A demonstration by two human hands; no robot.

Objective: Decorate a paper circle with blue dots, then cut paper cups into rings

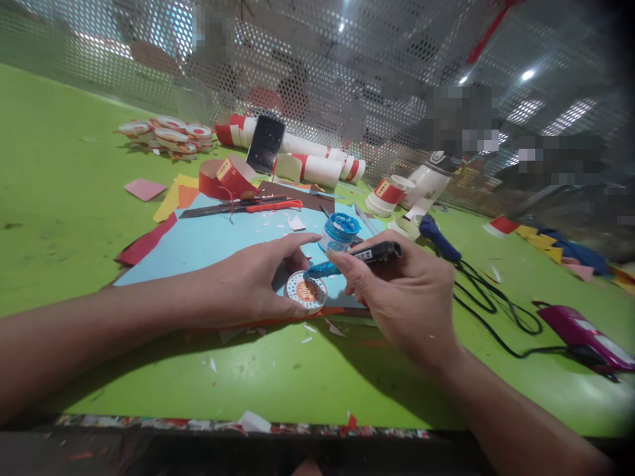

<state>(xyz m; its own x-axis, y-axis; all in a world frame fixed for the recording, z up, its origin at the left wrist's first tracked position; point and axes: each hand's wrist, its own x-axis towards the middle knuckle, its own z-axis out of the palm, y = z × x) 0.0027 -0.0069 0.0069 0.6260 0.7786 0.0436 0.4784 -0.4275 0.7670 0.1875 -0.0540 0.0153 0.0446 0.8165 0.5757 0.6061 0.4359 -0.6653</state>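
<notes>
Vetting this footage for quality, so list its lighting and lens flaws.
Head view: pale glare on the glossy green tabletop at lower right; a soft shadow below the bare right hand; small bright ceiling lights against a dim background; blocky pixelation over parts of that background; dark falloff at the right edge.

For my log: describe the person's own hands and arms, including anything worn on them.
The left hand and right hand are both ungloved, and no ring, watch or bracelet shows. The forearms are bare to the picture's edge, with no sleeves in view. Nail details are too small to tell.
</notes>
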